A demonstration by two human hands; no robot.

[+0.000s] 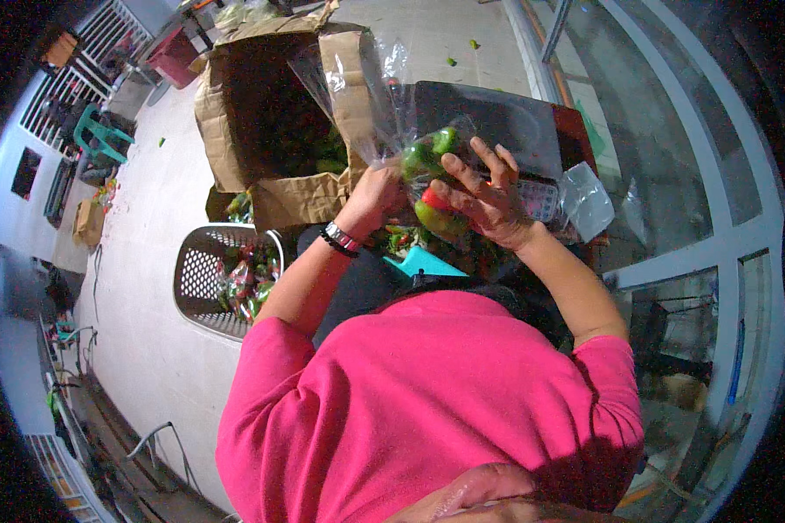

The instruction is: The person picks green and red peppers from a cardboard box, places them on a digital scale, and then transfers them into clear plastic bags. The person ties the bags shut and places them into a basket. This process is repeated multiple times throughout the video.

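Hands [427, 196] around upright pepper bag [410, 131]

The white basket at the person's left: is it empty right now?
No, the white basket holds several filled clear bags of green and red peppers piled against its right side.

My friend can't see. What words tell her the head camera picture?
A person in a pink top holds a clear plastic bag of green and red peppers with the left hand and right hand. Beyond stands an open cardboard box; a white basket sits at the left.
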